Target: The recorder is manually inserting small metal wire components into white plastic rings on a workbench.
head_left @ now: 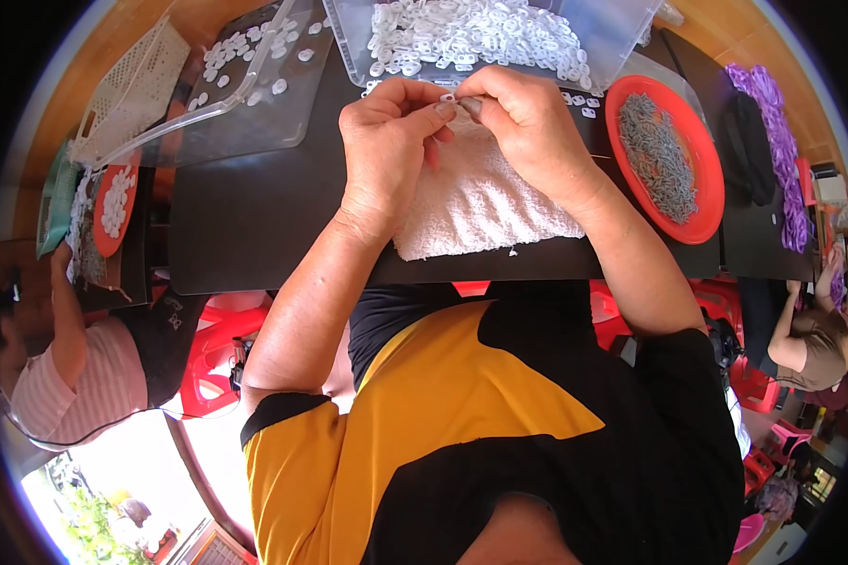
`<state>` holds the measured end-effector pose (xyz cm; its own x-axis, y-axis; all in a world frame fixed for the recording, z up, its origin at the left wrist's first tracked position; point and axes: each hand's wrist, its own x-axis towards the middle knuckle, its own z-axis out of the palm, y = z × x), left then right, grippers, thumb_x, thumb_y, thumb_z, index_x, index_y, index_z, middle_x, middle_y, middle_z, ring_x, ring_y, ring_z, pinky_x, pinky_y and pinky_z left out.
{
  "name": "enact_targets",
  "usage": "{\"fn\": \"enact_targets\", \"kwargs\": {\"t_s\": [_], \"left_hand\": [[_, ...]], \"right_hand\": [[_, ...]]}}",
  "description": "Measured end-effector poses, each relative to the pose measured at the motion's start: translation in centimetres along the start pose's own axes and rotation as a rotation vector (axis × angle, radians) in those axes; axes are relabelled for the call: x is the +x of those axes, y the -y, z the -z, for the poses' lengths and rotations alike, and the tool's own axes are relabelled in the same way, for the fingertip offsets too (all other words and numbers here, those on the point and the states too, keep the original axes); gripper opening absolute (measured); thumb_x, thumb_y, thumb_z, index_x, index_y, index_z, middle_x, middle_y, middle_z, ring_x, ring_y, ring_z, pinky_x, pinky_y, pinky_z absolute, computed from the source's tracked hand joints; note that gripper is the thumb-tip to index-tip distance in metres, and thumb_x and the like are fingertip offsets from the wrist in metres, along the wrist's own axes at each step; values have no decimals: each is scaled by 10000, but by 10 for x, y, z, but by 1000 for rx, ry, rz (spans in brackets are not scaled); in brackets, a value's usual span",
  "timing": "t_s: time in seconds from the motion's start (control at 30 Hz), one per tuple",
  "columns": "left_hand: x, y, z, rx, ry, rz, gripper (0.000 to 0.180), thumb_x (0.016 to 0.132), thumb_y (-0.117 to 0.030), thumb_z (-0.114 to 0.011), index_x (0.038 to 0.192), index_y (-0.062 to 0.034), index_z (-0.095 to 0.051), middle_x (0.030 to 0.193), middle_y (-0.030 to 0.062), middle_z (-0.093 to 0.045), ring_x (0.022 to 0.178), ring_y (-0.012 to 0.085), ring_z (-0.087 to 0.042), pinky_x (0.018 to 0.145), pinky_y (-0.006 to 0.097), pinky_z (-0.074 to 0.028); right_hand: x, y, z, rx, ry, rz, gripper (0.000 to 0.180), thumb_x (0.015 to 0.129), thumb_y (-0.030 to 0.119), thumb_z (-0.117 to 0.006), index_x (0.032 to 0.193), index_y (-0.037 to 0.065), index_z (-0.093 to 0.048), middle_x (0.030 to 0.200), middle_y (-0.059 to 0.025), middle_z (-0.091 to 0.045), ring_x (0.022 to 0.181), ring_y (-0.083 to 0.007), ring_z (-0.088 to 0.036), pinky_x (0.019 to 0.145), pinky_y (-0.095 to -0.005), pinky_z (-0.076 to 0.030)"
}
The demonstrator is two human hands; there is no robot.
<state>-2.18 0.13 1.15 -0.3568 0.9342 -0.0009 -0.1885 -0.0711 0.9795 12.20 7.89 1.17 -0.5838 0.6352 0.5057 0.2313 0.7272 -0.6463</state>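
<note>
My left hand and my right hand meet fingertip to fingertip above a white terry towel. A small white plastic piece is pinched between the thumb and forefinger of the left hand. My right thumb and forefinger are pressed together right beside it; what they grip, if anything, is too small to make out. Just beyond the hands stands a clear plastic bin with a heap of similar white pieces. To the right, a red oval tray holds many thin grey screws or nails.
A clear lid or tray with loose white pieces lies at the left of the dark table, by a cream basket. A purple bundle lies far right. Other people sit left and right.
</note>
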Motion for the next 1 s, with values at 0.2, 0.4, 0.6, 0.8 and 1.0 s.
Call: {"fn": "enact_targets", "kwargs": {"t_s": [0.2, 0.4, 0.6, 0.8, 1.0], "left_hand": [[-3, 2, -2, 41, -26, -35, 97, 848, 25, -647, 942, 51, -645, 796, 85, -659, 638, 111, -607, 494, 209, -431], [-4, 3, -4, 83, -57, -11, 86, 833, 32, -655, 918, 39, -654, 783, 66, -656, 634, 93, -592, 505, 200, -427], [-1, 15, -2, 90, -75, -64, 60, 814, 43, -662, 872, 30, -666, 763, 47, -653, 624, 80, -560, 551, 199, -428], [1, 16, -5, 45, -74, -67, 57, 827, 24, -665, 883, 32, -668, 767, 51, -656, 621, 78, -561, 530, 195, -418], [0, 10, -4, 122, -58, -60, 89, 856, -27, -665, 923, 31, -657, 777, 58, -649, 598, 82, -558, 481, 198, -397]], "right_hand": [[-3, 0, -2, -21, 42, -44, 157, 801, 5, -547, 917, 26, -650, 850, -153, -674, 795, -336, -647, 714, -412, -500], [-5, 0, -5, -91, 51, -26, 143, 803, -25, -534, 907, 8, -626, 839, -169, -667, 781, -323, -652, 695, -391, -500], [-9, 1, -15, -111, 49, -48, 105, 817, -43, -546, 897, -6, -603, 832, -177, -663, 774, -320, -653, 683, -357, -503], [-8, -7, -14, -120, 25, -60, 98, 831, -24, -546, 902, -1, -609, 825, -175, -665, 771, -322, -653, 683, -362, -503], [-3, -6, -5, -151, 20, -65, 121, 819, 26, -535, 901, 18, -624, 810, -169, -666, 782, -344, -643, 699, -418, -487]]}}
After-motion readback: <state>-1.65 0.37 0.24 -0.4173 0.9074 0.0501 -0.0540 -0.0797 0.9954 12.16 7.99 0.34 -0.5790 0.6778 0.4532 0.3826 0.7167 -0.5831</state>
